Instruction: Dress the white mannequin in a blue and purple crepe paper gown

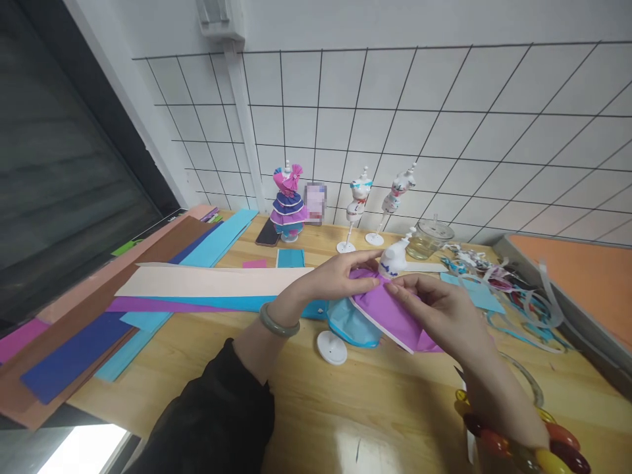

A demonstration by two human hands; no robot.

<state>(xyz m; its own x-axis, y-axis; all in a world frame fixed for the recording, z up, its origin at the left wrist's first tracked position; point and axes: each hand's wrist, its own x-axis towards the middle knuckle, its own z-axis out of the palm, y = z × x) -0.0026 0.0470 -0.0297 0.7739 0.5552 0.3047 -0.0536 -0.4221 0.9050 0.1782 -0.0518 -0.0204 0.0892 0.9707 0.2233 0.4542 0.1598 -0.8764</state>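
A small white dress form (394, 259) leans between my hands, wrapped at its waist in a purple skirt (390, 313) with a white edge. Under the purple layer a light blue skirt layer (353, 322) shows. My left hand (340, 273) holds the form and the top of the skirt from the left, fingers partly behind the form. The thumb and index finger of my right hand (434, 299) pinch the purple fabric at the waist. A round white base (332, 347) lies on the table just below the skirt.
Long coloured strips (212, 282) cover the left of the wooden table (316, 401). Behind stand a doll form in a ruffled dress (289, 204), two bare forms (359, 197), a phone (268, 232) and a glass teapot (428, 238). Scraps (523, 289) and a tray (543, 289) lie right.
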